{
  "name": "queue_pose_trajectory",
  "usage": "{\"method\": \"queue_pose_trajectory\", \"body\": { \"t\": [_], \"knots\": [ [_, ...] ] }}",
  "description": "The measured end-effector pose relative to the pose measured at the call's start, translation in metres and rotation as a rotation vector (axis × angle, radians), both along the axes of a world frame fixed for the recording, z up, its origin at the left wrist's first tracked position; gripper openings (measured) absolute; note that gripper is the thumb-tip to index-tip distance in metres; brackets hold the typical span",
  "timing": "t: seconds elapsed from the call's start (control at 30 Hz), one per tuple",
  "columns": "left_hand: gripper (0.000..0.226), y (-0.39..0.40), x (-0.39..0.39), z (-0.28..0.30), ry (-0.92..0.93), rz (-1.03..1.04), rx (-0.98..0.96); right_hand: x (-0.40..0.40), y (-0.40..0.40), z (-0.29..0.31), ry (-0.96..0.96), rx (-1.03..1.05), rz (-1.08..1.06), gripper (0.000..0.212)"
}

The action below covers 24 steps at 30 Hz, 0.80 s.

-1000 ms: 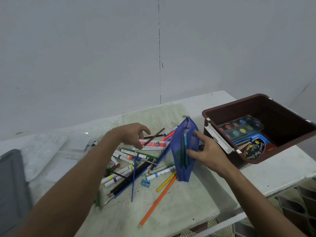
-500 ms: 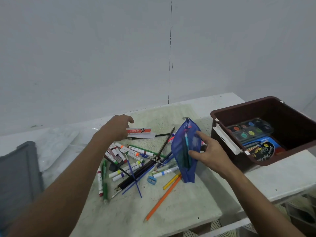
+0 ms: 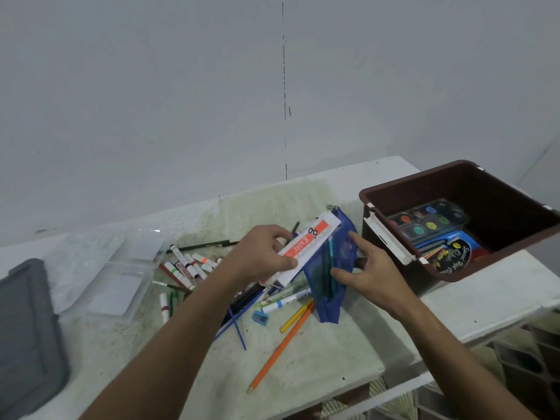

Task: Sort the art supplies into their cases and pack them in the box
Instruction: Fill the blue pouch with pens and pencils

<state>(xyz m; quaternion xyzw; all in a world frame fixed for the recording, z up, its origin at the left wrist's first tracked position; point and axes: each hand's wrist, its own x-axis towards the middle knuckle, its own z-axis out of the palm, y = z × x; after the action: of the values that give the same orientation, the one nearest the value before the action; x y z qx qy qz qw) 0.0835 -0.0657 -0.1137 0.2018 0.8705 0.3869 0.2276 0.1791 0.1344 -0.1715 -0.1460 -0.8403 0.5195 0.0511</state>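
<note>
My left hand [image 3: 263, 256] grips a flat white and red pack [image 3: 306, 244], its far end at the mouth of the blue mesh pouch [image 3: 328, 268]. My right hand [image 3: 368, 269] holds the pouch upright on the table, fingers spread on its side. A teal pen shows inside the pouch. Loose markers [image 3: 188, 266], an orange pencil [image 3: 281, 348], a yellow pencil [image 3: 295, 318], a blue sharpener [image 3: 260, 317] and dark brushes lie under and around my hands. The brown box [image 3: 509, 189] at right holds a watercolour palette [image 3: 427, 221] and a blue crayon pack [image 3: 448, 253].
A clear plastic case [image 3: 121, 286] lies open at the left, with a grey lid or tray [image 3: 27, 334] at the far left edge. The white table [image 3: 318, 368] ends close in front and at the right, where patterned floor shows. A plain wall stands behind.
My left hand picked the white and red pack up from the back of the table and carried it right to the pouch mouth. My right hand stayed on the pouch.
</note>
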Motion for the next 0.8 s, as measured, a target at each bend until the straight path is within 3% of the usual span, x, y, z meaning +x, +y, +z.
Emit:
{"method": "queue_pose_trajectory", "body": {
  "t": [0.2,0.4,0.5,0.6,0.7,0.8],
  "knots": [
    [0.065,0.028,0.003,-0.016,0.038,-0.005,-0.186,0.002,-0.006,-0.001,0.010,-0.006,-0.008,0.085],
    [0.056,0.050,0.008,-0.019,0.183,0.077,-0.062,0.004,-0.005,-0.003,0.022,-0.039,-0.005,0.077],
    [0.054,0.056,0.019,-0.032,0.170,0.095,0.022,0.009,-0.001,-0.005,0.028,-0.088,-0.029,0.078],
    [0.045,0.055,0.025,-0.039,0.177,0.035,0.016,0.014,0.002,-0.006,0.018,-0.128,-0.037,0.078],
    [0.029,0.050,0.013,-0.040,0.241,0.101,0.064,0.019,0.005,-0.006,0.025,-0.141,-0.059,0.077],
    [0.030,0.049,-0.021,-0.048,0.368,0.148,0.009,0.025,0.006,-0.004,0.016,-0.138,-0.048,0.079]
  ]
}}
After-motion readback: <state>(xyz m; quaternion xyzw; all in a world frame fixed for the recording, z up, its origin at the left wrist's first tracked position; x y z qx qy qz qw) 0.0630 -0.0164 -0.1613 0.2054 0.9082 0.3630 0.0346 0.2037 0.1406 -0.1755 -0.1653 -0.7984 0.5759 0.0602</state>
